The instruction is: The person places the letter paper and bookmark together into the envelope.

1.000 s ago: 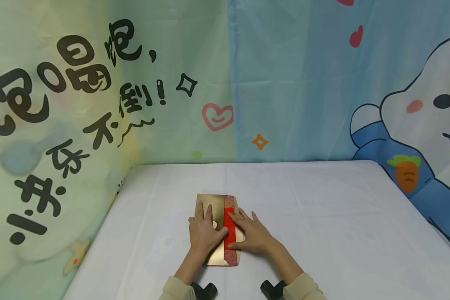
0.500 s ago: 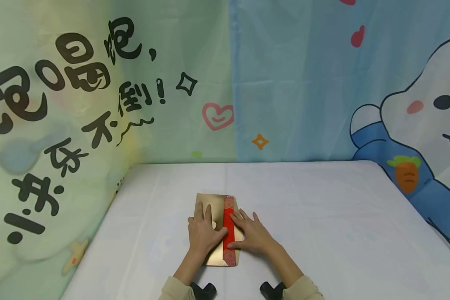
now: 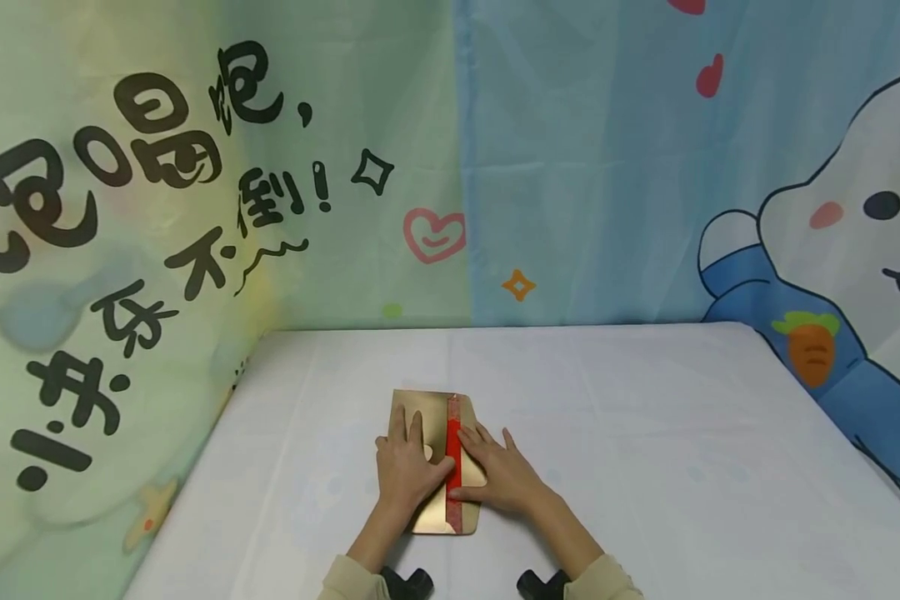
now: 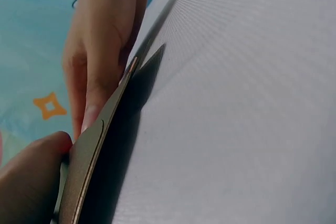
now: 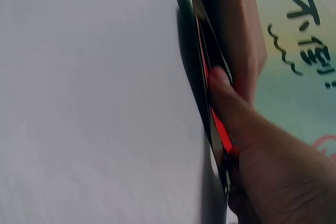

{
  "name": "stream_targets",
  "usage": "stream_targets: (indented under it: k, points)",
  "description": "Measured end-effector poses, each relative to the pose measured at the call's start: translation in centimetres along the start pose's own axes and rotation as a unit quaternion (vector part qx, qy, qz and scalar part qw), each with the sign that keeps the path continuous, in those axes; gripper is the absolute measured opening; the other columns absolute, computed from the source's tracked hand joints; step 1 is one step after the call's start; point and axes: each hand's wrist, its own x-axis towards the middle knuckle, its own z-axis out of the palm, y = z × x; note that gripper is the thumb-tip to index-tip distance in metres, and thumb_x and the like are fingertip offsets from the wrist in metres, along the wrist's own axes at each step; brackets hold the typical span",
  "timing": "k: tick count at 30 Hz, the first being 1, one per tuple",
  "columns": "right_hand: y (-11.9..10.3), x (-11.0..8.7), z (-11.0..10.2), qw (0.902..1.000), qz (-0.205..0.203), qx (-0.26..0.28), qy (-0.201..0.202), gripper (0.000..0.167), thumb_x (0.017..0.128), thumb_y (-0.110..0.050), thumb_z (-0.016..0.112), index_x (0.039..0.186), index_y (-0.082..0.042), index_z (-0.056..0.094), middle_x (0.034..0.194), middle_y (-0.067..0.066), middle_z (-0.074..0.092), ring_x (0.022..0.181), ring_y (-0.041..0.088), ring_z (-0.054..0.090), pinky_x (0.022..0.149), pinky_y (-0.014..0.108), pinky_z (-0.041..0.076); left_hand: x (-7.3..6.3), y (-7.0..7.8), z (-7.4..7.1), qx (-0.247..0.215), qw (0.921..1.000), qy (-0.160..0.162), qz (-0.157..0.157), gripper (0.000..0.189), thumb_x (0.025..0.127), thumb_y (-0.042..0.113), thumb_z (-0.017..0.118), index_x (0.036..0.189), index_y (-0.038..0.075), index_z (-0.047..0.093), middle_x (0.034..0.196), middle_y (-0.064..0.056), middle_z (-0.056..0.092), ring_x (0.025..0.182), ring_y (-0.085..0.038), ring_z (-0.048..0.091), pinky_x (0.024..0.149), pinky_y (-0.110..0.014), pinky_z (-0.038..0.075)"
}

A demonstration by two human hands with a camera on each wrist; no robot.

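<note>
A gold paper envelope (image 3: 422,403) lies upright on the white tabletop, with a red strip (image 3: 453,437) running down its right part. Its gold flap (image 3: 472,475) sits to the right of that strip. My left hand (image 3: 407,468) presses on the gold left part, fingers straight and thumb stretched to the strip. With spread fingers, my right hand (image 3: 508,477) touches the flap, its thumb at the strip's lower part. The left wrist view shows the envelope (image 4: 84,161) edge-on, slightly raised from the cloth. In the right wrist view, red paper (image 5: 222,132) shows beside my right thumb (image 5: 226,90).
White cloth covers the table (image 3: 645,433). A printed curtain (image 3: 585,167) stands behind and on the left. Black camera mounts (image 3: 543,585) sit under both wrists.
The visible red strip has become narrower as the gold flap moved left over it. My right hand has shifted slightly left; the left hand stays in place.
</note>
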Motion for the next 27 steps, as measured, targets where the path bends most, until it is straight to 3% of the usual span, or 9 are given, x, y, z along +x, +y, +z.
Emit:
stream_targets:
  k: [8,27]
  points:
    - [0.6,-0.2,-0.5,0.9989,-0.016,0.031,-0.030,0.096,0.073,-0.060,0.063,0.143,-0.003,0.031,0.148,0.013,0.027,0.136,0.035,0.017,0.103,0.060,0.008,-0.2,0.1,0.0,0.007,1.0000,0.003,-0.001,0.083,0.061,0.053,0.064,0.124,0.001,0.056,0.135,-0.023,0.042,0.075,-0.040,0.052,0.061,-0.038,0.040]
    - [0.9,0.0,0.6,0.9988,-0.032,-0.037,0.004,0.092,0.075,-0.066,0.054,0.145,-0.010,0.031,0.149,0.012,0.027,0.136,0.033,0.020,0.102,0.061,0.012,0.0,0.1,-0.2,0.001,0.9999,-0.012,-0.010,0.082,0.062,0.052,0.062,0.126,0.002,0.055,0.137,-0.023,0.040,0.073,-0.040,0.052,0.062,-0.040,0.041]
